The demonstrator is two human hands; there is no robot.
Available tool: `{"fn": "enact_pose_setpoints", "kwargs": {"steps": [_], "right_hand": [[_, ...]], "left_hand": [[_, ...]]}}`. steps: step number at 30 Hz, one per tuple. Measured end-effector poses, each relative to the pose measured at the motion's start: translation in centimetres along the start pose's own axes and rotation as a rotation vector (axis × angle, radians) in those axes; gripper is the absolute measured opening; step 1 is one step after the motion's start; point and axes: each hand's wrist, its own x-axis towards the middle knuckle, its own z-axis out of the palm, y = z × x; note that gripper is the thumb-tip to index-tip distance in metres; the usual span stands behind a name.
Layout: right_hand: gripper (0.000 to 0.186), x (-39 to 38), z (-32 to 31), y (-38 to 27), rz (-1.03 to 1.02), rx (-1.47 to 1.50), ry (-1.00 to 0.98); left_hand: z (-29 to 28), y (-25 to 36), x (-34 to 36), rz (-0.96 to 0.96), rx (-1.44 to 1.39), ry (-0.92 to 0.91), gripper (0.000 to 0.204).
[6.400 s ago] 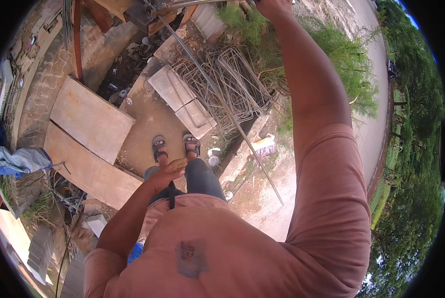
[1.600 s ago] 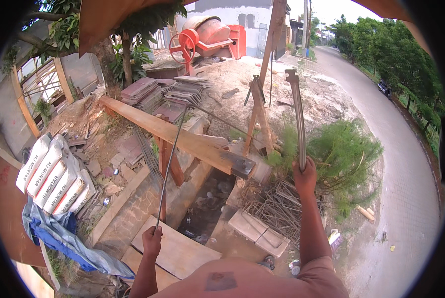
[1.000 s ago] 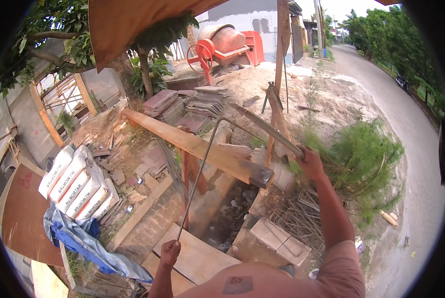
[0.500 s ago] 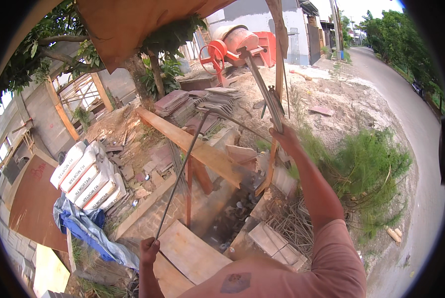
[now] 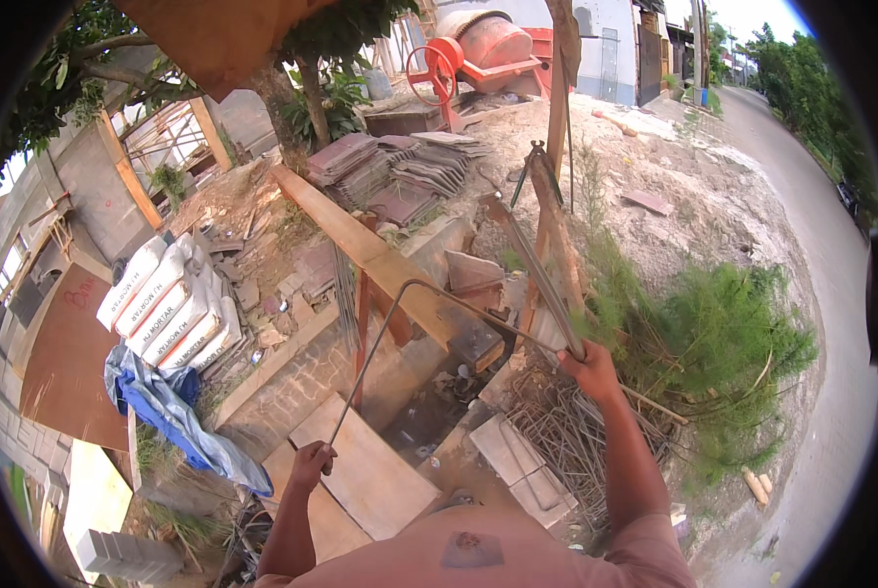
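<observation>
My left hand [image 5: 313, 462] is closed around the lower end of a thin steel rod [image 5: 368, 345]. The rod rises from the fist, bends sharply above the wooden beam [image 5: 361, 240], then runs down to the right across the beam's near end. In my right hand [image 5: 590, 371] is the near end of a long metal lever [image 5: 532, 263], its notched head pointing away from me. The rod's far part passes close by this hand, and I cannot tell whether they touch. A dark metal piece sits at the beam's near end.
A wooden post [image 5: 560, 108] stands beyond the lever, with a two-armed metal tool leaning there. Right are a green bush [image 5: 723, 333] and a heap of steel rods [image 5: 586, 441]. White sacks [image 5: 170, 304] lie left; a red concrete mixer [image 5: 488, 49] stands behind, near stacked tiles [image 5: 361, 167].
My right hand and the lever have come down and nearer, the lever's head dropping from the mixer's level toward the beam. The bent part of the rod has lowered; my left hand still grips it.
</observation>
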Motion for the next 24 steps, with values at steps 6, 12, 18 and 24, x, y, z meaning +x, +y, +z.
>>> {"fn": "enact_pose_setpoints", "kwargs": {"steps": [6, 12, 18, 24], "right_hand": [[0.029, -7.0, 2.7, 6.2, 0.280, -0.091, 0.078], [0.028, -10.3, 6.3, 9.7, 0.375, -0.204, 0.238], [0.028, -9.2, 8.2, 6.7, 0.425, -0.317, 0.223], [0.028, -6.9, 8.7, 3.8, 0.492, -0.321, 0.185]], "left_hand": [[6.5, 1.6, 8.8, -0.180, 0.216, -0.141, 0.031], [7.5, -0.8, 14.2, -0.006, 0.534, -0.118, 0.038], [5.5, -1.5, 18.6, 0.014, 0.544, -0.172, 0.039], [4.2, 0.8, 20.8, -0.019, 0.558, -0.261, 0.038]]}}
